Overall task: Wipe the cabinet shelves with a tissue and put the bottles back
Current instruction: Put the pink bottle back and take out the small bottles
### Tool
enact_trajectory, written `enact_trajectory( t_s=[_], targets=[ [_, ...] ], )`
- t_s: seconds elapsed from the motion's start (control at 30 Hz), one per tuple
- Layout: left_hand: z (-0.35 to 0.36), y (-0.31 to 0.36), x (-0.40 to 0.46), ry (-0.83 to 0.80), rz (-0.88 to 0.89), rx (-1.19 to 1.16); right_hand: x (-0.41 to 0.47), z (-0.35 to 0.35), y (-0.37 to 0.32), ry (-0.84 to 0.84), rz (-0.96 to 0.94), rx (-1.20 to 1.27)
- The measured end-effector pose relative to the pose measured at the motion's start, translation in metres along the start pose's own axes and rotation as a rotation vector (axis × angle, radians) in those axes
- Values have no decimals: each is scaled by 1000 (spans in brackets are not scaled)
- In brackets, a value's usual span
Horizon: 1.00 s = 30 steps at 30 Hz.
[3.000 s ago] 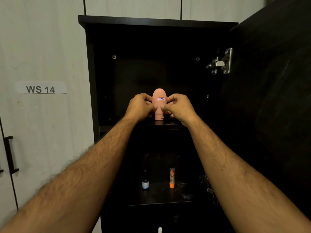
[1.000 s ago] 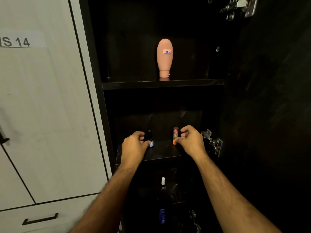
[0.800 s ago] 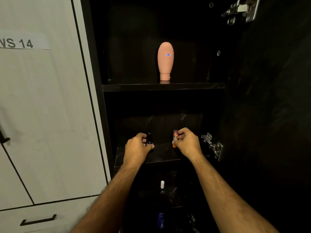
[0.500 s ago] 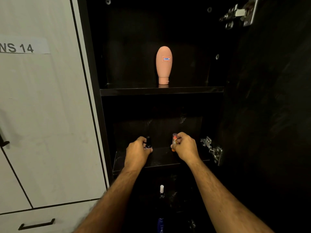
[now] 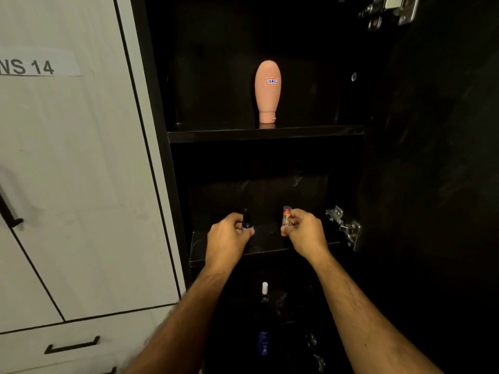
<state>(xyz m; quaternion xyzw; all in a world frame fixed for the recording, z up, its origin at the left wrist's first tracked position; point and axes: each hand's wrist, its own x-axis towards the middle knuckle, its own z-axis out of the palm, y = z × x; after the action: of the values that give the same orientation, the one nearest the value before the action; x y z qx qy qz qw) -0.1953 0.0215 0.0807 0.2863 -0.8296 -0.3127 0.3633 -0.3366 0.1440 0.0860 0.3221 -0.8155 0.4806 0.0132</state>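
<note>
On the dark cabinet's middle shelf (image 5: pixel 259 245), the left hand (image 5: pixel 228 238) is gripping a small dark bottle (image 5: pixel 246 220) and the right hand (image 5: pixel 303 233) is pinching a slim orange tube (image 5: pixel 286 215), both standing upright. At 12 o'clock, a smooth peach oval bottle (image 5: pixel 267 90) is standing cap-down on the upper shelf (image 5: pixel 310 132).

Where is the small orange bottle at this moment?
In the head view, the small orange bottle is over the middle shelf, gripped by the right hand, right of the dark bottle.
</note>
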Motion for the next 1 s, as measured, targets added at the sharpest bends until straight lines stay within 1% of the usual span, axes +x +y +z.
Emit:
enact_trajectory(
  t_s=[0.07,0.2,0.27,0.33,0.47,0.63,0.73,0.9,1.0],
  targets=[
    [-6,5,-13,-11,-14,-104,-13,-3,-4,-6,6,113],
    [-17,12,-43,-62,-79,-362,-49,-12,-15,-109,77,554],
    [-21,11,-59,-87,-109,-486,-69,-15,-17,-163,113,671],
    [-23,7,-77,-119,-137,-556,-87,-15,-16,-212,161,740],
    [-25,-7,-111,-184,-213,-556,-117,-7,-5,-304,270,754],
    [-31,-30,-163,-202,-333,-580,-148,14,13,-446,319,705],
    [-36,-50,-192,-203,-400,-532,-168,35,24,-504,345,686],
    [-47,-80,-233,-134,-575,-455,-205,79,27,-639,341,655],
    [-63,-98,-252,-64,-612,-447,-223,106,20,-720,343,624]
  ],
)
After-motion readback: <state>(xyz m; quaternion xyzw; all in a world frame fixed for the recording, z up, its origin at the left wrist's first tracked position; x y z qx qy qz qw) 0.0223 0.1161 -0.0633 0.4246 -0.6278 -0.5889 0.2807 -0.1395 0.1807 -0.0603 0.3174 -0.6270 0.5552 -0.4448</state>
